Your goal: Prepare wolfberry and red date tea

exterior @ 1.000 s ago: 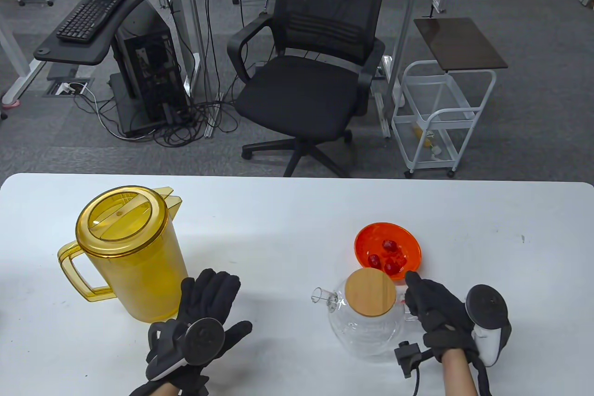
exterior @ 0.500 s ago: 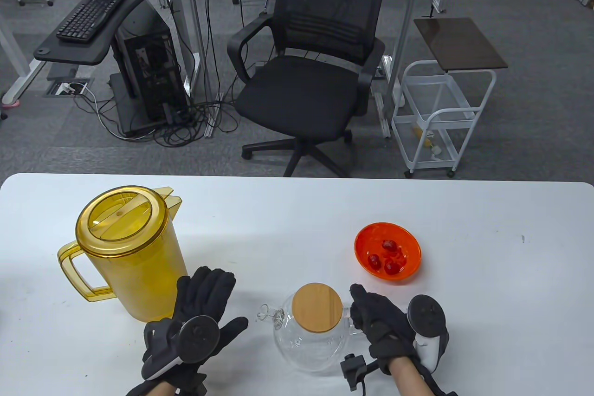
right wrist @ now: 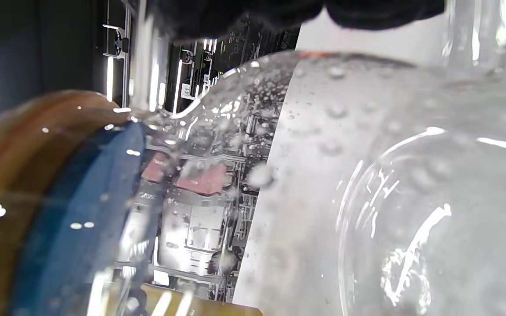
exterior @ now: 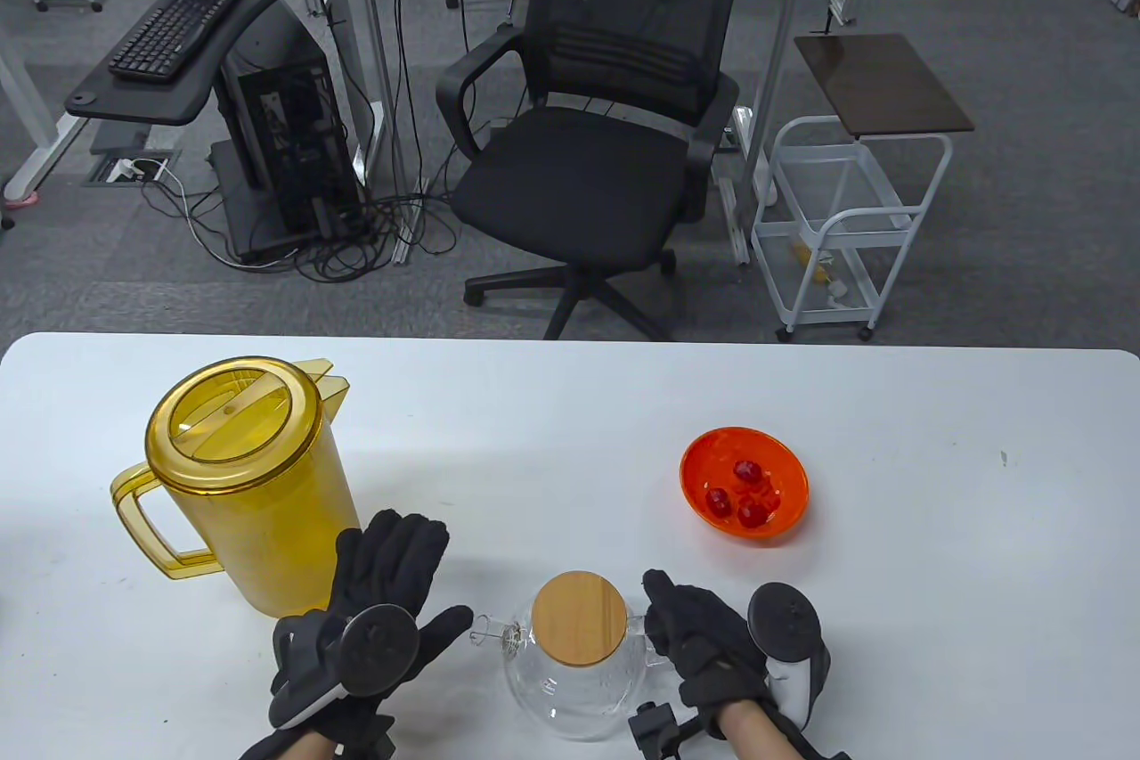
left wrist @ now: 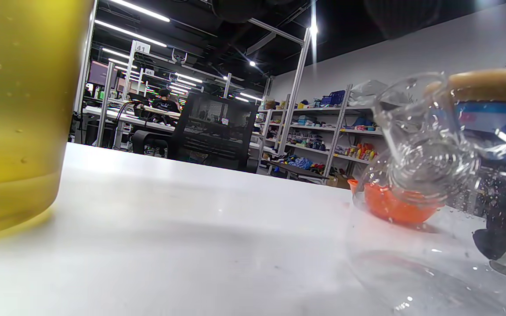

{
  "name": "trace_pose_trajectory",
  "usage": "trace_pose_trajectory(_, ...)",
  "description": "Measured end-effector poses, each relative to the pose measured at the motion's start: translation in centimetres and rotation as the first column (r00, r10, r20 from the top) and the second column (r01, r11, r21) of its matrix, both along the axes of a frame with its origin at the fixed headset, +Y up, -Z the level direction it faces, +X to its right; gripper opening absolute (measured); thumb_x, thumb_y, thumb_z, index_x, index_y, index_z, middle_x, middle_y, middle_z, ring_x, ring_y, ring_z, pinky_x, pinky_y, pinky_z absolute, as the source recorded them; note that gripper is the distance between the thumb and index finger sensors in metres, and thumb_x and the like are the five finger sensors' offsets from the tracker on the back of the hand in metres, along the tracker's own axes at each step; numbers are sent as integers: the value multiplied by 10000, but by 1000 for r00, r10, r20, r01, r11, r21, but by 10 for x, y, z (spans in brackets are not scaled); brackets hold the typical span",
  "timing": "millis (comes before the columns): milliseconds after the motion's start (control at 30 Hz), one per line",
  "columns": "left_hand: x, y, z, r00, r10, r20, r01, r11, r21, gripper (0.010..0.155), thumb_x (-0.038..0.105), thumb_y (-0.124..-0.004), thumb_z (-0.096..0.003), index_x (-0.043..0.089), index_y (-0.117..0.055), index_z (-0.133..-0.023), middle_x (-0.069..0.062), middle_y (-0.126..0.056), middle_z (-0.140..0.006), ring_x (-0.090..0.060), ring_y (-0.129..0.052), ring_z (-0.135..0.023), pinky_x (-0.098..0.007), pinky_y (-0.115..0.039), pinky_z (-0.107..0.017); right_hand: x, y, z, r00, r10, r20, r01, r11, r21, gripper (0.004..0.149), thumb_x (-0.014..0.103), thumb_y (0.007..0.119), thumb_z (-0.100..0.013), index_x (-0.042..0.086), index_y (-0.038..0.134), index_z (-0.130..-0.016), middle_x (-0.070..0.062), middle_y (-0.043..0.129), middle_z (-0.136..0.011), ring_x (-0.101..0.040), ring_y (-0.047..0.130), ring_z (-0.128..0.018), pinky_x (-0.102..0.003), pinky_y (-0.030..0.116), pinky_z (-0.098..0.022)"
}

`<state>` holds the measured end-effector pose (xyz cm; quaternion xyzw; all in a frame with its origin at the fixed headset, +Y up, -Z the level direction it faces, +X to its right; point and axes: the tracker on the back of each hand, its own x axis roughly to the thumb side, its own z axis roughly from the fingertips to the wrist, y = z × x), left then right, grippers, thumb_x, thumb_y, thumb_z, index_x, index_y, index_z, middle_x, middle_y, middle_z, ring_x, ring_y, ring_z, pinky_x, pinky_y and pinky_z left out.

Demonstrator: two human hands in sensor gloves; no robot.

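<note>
My right hand (exterior: pixel 712 653) grips the glass teapot (exterior: pixel 570 684) by its handle, bamboo lid (exterior: pixel 579 631) on. Left hand (exterior: pixel 374 608) lies flat w/ fingers (exterior: pixel 396 551) spread, just left of teapot, touching the yellow pitcher (exterior: pixel 245 484). Orange bowl (exterior: pixel 744 484) w/ red dates (exterior: pixel 744 493) sits beyond teapot, to the right.

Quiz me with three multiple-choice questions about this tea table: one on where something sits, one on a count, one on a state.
1. The tall yellow plastic pitcher stands:
A. left end of the table
B. beside the orange bowl
C. on the chair

2. Red fruits in the round orange bowl:
A. one
B. three
C. six

3. The clear glass teapot is:
A. open
B. tipped over
C. covered by its round bamboo lid

Answers: 1 A, it stands by the left hand. 2 B, three show. 3 C, the lid sits on top while the right hand holds the handle.
</note>
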<state>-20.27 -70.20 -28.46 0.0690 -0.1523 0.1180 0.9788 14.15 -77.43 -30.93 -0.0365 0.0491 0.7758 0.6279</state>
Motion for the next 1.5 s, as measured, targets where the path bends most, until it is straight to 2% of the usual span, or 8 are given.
trace_pose_trajectory(567,0,0,0,1000,0,1,0,1000,-6,873,623,-665,-503,206,-319,-1188,-85,-435,-1263,-421,-374,-1192,-567,-252,-869,-3,-5,2,1000,-21,-6,20,999,-48,408,400,709,-562,76,854,-361,-115,838,-357,-337,819,-470,-620,616,-565)
trace_pose_trajectory(767,8,9,3,999,13,43,-13,1000,-14,882,638,-665,-502,199,-334,-1192,-97,-463,-1259,-440,-421,-1179,-590,-326,-863,-3,-5,2,1000,-10,-5,10,999,-45,400,393,718,-563,74,852,-361,-115,839,-360,-345,819,-472,-625,610,-566)
trace_pose_trajectory(1033,47,33,12,983,11,183,-13,1000,8,897,658,-665,-499,171,-384,-1199,-128,-523,-1250,-463,-503,-1156,-622,-424,-837,-3,-7,1,1000,1,-1,-1,999,-39,399,391,719,-565,72,851,-366,-117,841,-371,-355,817,-481,-631,600,-569)
trace_pose_trajectory(1200,84,46,15,955,-101,277,99,995,21,950,685,-660,-484,141,-369,-1206,-176,-533,-1249,-502,-546,-1132,-645,-495,-807,-4,-7,1,1000,4,0,-4,999,-37,398,391,719,-565,71,852,-368,-118,842,-374,-357,817,-483,-633,597,-570)
trace_pose_trajectory(1333,111,46,16,922,-185,341,194,981,6,1000,705,-666,-461,128,-339,-1209,-214,-515,-1250,-527,-572,-1115,-652,-552,-783,-4,-8,1,1000,5,0,-5,999,-35,398,390,720,-565,71,853,-368,-119,843,-374,-360,817,-482,-634,596,-570)
trace_pose_trajectory(1500,137,36,13,874,-296,387,333,942,-31,1030,710,-683,-445,116,-329,-1208,-247,-495,-1248,-562,-559,-1102,-655,-600,-757,-4,-8,1,1000,7,0,-7,999,-34,397,390,721,-564,71,854,-368,-119,844,-374,-361,818,-483,-634,594,-571)
